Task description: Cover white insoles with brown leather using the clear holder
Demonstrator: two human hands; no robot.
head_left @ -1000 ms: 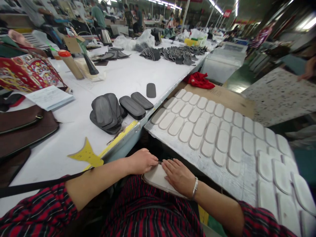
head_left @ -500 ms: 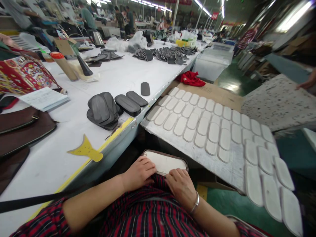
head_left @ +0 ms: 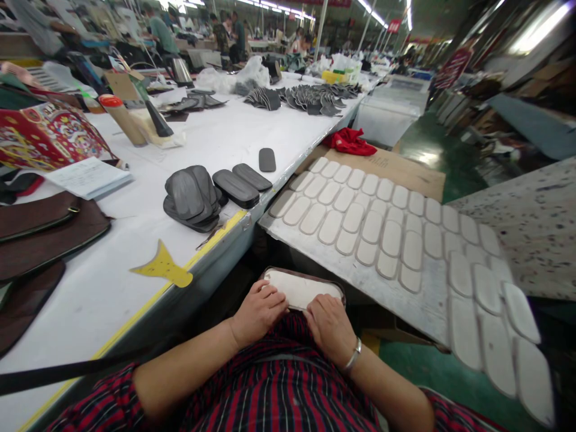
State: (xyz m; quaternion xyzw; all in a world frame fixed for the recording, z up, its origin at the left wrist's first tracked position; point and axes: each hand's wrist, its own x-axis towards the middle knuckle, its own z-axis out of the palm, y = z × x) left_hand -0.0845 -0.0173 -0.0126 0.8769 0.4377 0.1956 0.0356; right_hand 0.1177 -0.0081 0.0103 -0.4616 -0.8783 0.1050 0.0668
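A white oblong panel with a dark brown edge (head_left: pixel 302 289) lies against my waist, held in both hands. My left hand (head_left: pixel 261 309) is closed on its left end, fingers bent over the near edge. At the right end my right hand (head_left: pixel 330 327), with a silver bangle at the wrist, grips the same near edge. My thumbs are mostly hidden, and so is the panel's underside. Rows of similar pale oblong pieces (head_left: pixel 327 227) lie on a grey board (head_left: pixel 432 294) to the right, a few overlapping.
On the white table (head_left: pixel 121 240) at left are stacked dark grey oblong pieces (head_left: pixel 186 198), a yellow fishtail-shaped piece (head_left: pixel 164 267) and a brown leather bag (head_left: pixel 45 240). A red cloth (head_left: pixel 351 142) lies beyond the grey board. A speckled sheet (head_left: pixel 535 222) stands at the right.
The speckled sheet at right has moved lower and nearer, and another person's hand on it has left the view. My hands keep their hold on the panel, with slight finger shifts.
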